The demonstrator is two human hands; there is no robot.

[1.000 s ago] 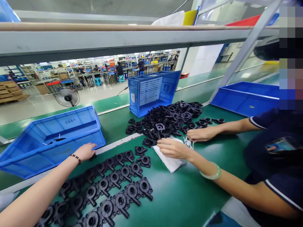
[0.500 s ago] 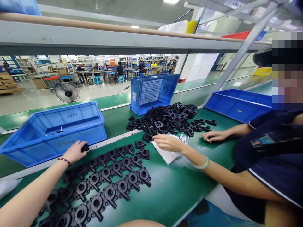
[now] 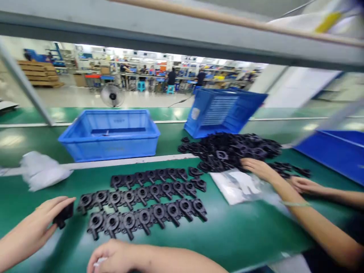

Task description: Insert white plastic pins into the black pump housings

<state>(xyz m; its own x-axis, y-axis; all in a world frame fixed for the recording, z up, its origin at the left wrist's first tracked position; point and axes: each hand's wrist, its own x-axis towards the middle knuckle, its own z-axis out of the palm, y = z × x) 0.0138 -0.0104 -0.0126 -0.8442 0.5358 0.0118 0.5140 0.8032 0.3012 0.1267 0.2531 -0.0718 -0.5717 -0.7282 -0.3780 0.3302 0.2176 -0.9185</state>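
Black pump housing point(image 3: 63, 216) gripped in the left hand point(image 3: 34, 227), low over the green table point(image 3: 244, 231).
Left fingers point(image 3: 61, 203) close around it beside the housing rows point(image 3: 145, 199); the right hand point(image 3: 113, 258) curls on something white, grip unclear.

No legible text or labels

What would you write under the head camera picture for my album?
Left hand holds a black plastic part beside rows of black parts on a green table, while a co-worker's hand reaches a loose pile.
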